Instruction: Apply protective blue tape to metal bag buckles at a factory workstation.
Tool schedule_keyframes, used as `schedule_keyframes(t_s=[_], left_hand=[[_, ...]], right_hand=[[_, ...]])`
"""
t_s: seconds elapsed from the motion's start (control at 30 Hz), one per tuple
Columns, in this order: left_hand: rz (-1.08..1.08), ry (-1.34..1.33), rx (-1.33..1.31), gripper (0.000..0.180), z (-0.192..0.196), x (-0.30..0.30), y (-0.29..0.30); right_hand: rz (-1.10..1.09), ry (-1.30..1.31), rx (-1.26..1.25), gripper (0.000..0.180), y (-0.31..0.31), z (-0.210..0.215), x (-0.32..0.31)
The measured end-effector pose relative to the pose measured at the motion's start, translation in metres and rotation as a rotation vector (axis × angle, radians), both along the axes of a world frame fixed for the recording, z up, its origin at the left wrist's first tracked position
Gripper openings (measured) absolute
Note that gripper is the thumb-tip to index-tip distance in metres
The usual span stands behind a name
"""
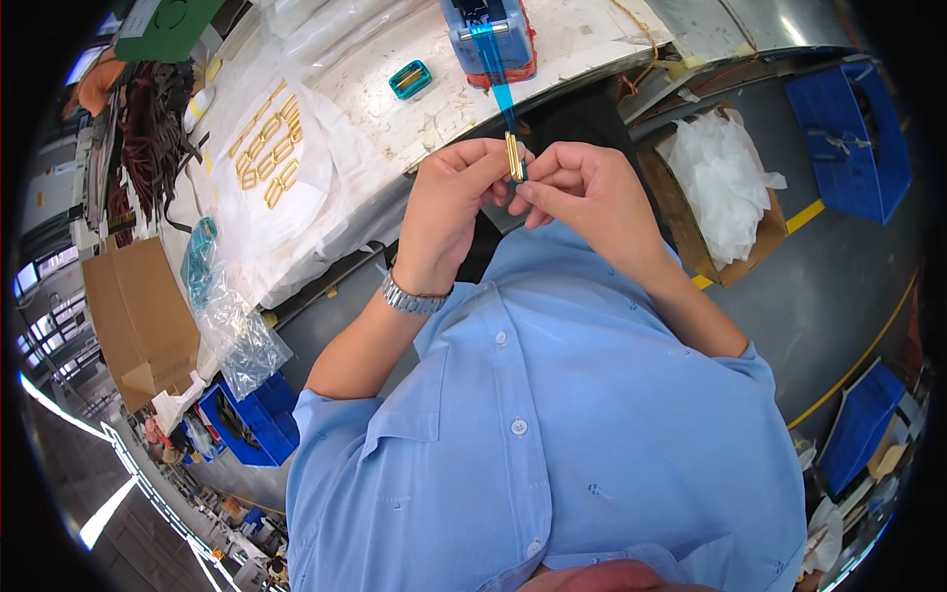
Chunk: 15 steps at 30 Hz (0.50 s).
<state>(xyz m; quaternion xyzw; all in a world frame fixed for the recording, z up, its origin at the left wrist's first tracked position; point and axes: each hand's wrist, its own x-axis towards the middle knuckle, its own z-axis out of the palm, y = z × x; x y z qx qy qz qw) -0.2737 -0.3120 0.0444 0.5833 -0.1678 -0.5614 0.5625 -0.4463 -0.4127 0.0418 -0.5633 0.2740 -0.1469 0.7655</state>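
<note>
Gold buckle (514, 156) is pinched by left hand (452, 185), between both hands, long axis roughly in line with blue film (503, 97) from dispenser (468, 51). Right hand (595, 197) is curled at its right; its grip can't be told.

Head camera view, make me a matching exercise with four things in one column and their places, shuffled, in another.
Things:
1. watch
2. gold metal piece
3. teal dish
4. white wrapping

Places:
a. inside a cardboard box
b. held by the left hand
c. around the left wrist
d. on the table

Pairs: 1-c, 2-b, 3-d, 4-a
</note>
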Motion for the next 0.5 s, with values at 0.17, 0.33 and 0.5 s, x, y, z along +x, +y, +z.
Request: schedule_keyframes(t_s=[0.17, 0.33, 0.5], left_hand=[[-0.001, 0.090, 0.009, 0.019, 0.003, 0.001, -0.001], [-0.070, 0.203, 0.019, 0.022, -0.004, 0.017, -0.002], [-0.159, 0.381, 0.151, 0.021, 0.002, 0.031, -0.012]], right_hand=[[0.026, 0.061, -0.200, 0.013, -0.004, 0.005, 0.001], [-0.105, -0.062, -0.407, 0.040, -0.014, -0.003, 0.009], [-0.044, -0.183, -0.282, 0.061, -0.025, -0.019, 0.018]])
